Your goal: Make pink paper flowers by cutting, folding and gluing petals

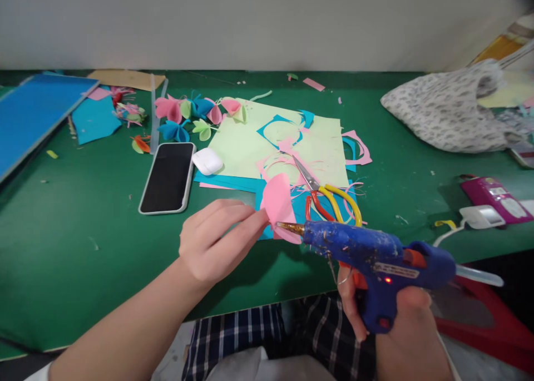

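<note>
My left hand (217,239) pinches a folded pink paper petal (278,206) just above the green table (83,242). In my right hand (400,325) is a blue hot glue gun (375,256), gripped by its handle with a finger on the trigger. A red light glows on the gun's body. Its metal nozzle touches the lower edge of the pink petal. Behind the petal lie scissors (329,197) with yellow and red handles on blue and pale green paper sheets (250,147).
A black phone (169,176) and a white earbud case (207,161) lie left of the sheets. Finished paper flowers (187,114) sit behind them. A blue board (29,114) is far left, a patterned cloth bag (450,111) far right, a magenta box (496,197) beside a white charger.
</note>
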